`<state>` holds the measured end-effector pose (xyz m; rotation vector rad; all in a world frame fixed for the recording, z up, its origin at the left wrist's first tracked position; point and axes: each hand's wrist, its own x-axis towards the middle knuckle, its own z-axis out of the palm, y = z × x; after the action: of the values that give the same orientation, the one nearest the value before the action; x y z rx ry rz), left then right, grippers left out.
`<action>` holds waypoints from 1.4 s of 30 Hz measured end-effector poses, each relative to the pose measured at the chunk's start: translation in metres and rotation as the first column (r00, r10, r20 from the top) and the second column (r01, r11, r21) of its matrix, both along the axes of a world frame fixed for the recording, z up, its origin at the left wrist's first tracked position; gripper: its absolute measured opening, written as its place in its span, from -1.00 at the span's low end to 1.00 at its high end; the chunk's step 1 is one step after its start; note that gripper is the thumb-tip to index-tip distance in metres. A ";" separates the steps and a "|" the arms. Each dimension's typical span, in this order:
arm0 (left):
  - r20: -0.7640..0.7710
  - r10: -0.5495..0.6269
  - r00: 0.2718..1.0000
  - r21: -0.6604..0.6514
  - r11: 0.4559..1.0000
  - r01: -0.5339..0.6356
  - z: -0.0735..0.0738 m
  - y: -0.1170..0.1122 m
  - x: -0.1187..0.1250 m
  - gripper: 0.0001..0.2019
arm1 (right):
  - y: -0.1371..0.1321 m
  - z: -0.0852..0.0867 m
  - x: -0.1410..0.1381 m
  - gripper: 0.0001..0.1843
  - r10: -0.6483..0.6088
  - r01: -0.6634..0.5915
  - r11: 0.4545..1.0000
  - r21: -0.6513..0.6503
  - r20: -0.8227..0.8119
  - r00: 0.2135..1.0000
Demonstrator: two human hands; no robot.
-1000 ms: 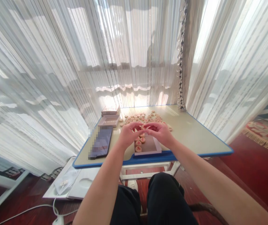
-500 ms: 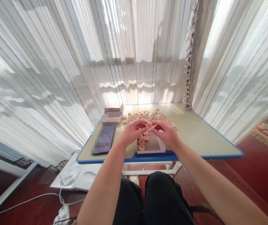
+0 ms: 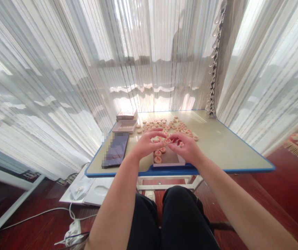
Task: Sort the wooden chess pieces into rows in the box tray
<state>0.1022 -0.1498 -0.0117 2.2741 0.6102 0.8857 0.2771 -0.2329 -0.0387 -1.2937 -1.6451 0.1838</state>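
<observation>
A shallow open box (image 3: 172, 159) stands at the table's near edge, with several round Chinese chess pieces marked in red lying along its left side. One of them, a chess piece (image 3: 158, 159), lies in the near left corner. Over the far part of the box, my right hand (image 3: 187, 147) has its thumb and forefinger at the edge of another red-marked chess piece (image 3: 167, 140). My left hand (image 3: 149, 142) is just left of that piece, fingers curved and apart, holding nothing I can see. The hands hide part of the box.
Many loose chess pieces (image 3: 162, 122) are spread over the table (image 3: 224, 149) beyond my hands. At the left lie a dark tablet (image 3: 116, 149), a second shallow box (image 3: 125, 126) and a stacked item (image 3: 126, 114) behind it. Sheer curtains (image 3: 149, 76) hang beyond the table.
The chess piece that was upheld between both hands now lies lower and flatter over the box. My left fingers have come apart from it, while my right fingers stay at its edge.
</observation>
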 end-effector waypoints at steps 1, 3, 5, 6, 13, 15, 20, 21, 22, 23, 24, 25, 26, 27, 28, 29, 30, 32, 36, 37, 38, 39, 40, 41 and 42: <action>-0.011 0.018 1.000 0.020 1.000 -0.018 0.000 0.000 0.000 -0.77 | -0.001 0.001 0.000 -0.79 0.007 -0.007 1.000 -0.004 0.039 0.999; -0.041 0.059 0.997 0.046 0.997 -0.057 -0.002 0.001 -0.001 -0.79 | -0.002 0.003 -0.001 -0.84 0.040 -0.037 0.999 -0.024 0.134 0.990; -0.080 0.100 0.992 0.066 0.993 -0.095 -0.003 0.002 0.000 -0.83 | -0.003 0.004 -0.002 -0.86 0.070 -0.059 0.997 -0.057 0.215 0.974; -0.092 0.124 0.988 0.077 0.990 -0.117 -0.003 0.002 0.000 -0.84 | -0.002 0.004 -0.002 -0.85 0.074 -0.057 0.995 -0.076 0.243 0.967; -0.107 0.213 0.971 0.131 0.971 -0.199 -0.005 0.001 0.003 -0.82 | 0.004 -0.001 -0.001 -0.81 -0.016 0.062 0.988 -0.143 0.300 0.954; -0.135 0.207 0.969 0.134 0.973 -0.190 -0.007 0.001 0.003 -0.82 | 0.005 -0.002 -0.002 -0.80 -0.017 0.071 0.984 -0.164 0.310 0.951; -0.159 0.247 0.956 0.159 0.962 -0.222 -0.009 0.001 0.004 -0.84 | 0.007 -0.003 -0.004 -0.80 -0.015 0.082 0.978 -0.189 0.332 0.943; -0.159 0.250 0.955 0.159 0.961 -0.225 -0.009 0.001 0.005 -0.84 | 0.007 -0.003 -0.005 -0.80 -0.020 0.086 0.979 -0.186 0.332 0.943; -0.158 0.250 0.955 0.159 0.961 -0.226 -0.008 0.001 0.005 -0.83 | 0.008 -0.004 -0.005 -0.79 -0.022 0.087 0.979 -0.182 0.332 0.943; -0.156 0.250 0.956 0.158 0.961 -0.226 -0.008 0.000 0.005 -0.83 | 0.008 -0.004 -0.005 -0.79 -0.025 0.088 0.980 -0.176 0.332 0.943; -0.154 0.249 0.956 0.156 0.962 -0.225 -0.008 0.000 0.005 -0.82 | 0.008 -0.004 -0.005 -0.79 -0.028 0.089 0.981 -0.170 0.331 0.943; -0.154 0.247 0.957 0.153 0.963 -0.224 -0.008 0.000 0.005 -0.82 | 0.008 -0.003 -0.005 -0.80 -0.031 0.090 0.982 -0.166 0.327 0.944; -0.155 0.243 0.958 0.150 0.964 -0.220 -0.008 0.000 0.005 -0.82 | 0.008 -0.003 -0.005 -0.82 -0.032 0.090 0.982 -0.165 0.322 0.946; -0.159 0.238 0.958 0.148 0.965 -0.215 -0.008 0.000 0.005 -0.82 | 0.008 -0.003 -0.005 -0.83 -0.029 0.087 0.982 -0.170 0.315 0.949; -0.165 0.232 0.959 0.146 0.967 -0.209 -0.009 0.000 0.005 -0.81 | 0.008 -0.003 -0.005 -0.83 -0.021 0.079 0.981 -0.179 0.306 0.952; -0.171 0.228 0.959 0.147 0.968 -0.204 -0.010 0.001 0.004 -0.81 | 0.007 -0.002 -0.005 -0.83 -0.010 0.069 0.980 -0.189 0.297 0.955; -0.179 0.224 0.958 0.150 0.969 -0.198 -0.011 0.001 0.004 -0.81 | 0.007 -0.002 -0.005 -0.83 0.002 0.058 0.979 -0.197 0.289 0.957; -0.193 0.220 0.956 0.159 0.969 -0.191 -0.012 0.001 0.004 -0.79 | 0.006 -0.001 -0.005 -0.82 0.018 0.040 0.978 -0.203 0.275 0.961; -0.194 0.205 0.959 0.172 0.970 -0.172 -0.011 0.001 0.004 -0.77 | 0.005 0.000 -0.005 -0.82 0.025 0.025 0.983 -0.183 0.262 0.965; -0.191 0.201 0.961 0.176 0.970 -0.168 -0.011 0.001 0.004 -0.77 | 0.005 0.000 -0.005 -0.82 0.026 0.022 0.984 -0.179 0.263 0.964; -0.192 0.199 0.961 0.178 0.970 -0.165 -0.010 0.000 0.004 -0.77 | 0.005 0.000 -0.005 -0.81 0.025 0.022 0.984 -0.175 0.266 0.964; -0.194 0.199 0.961 0.181 0.970 -0.164 -0.010 0.000 0.004 -0.77 | 0.005 0.000 -0.005 -0.81 0.024 0.024 0.984 -0.174 0.269 0.963; -0.197 0.200 0.960 0.182 0.969 -0.165 -0.010 0.000 0.004 -0.77 | 0.005 0.000 -0.005 -0.81 0.023 0.026 0.984 -0.176 0.272 0.962; -0.199 0.201 0.959 0.181 0.969 -0.166 -0.010 0.000 0.004 -0.77 | 0.005 0.000 -0.005 -0.81 0.021 0.030 0.983 -0.179 0.274 0.962; -0.198 0.203 0.959 0.179 0.969 -0.168 -0.010 0.000 0.004 -0.77 | 0.005 -0.001 -0.005 -0.81 0.018 0.033 0.983 -0.182 0.274 0.962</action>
<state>0.1059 -0.1494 -0.0221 2.5109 0.8907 0.8057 0.2723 -0.2282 -0.0393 -1.5203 -1.8929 0.1609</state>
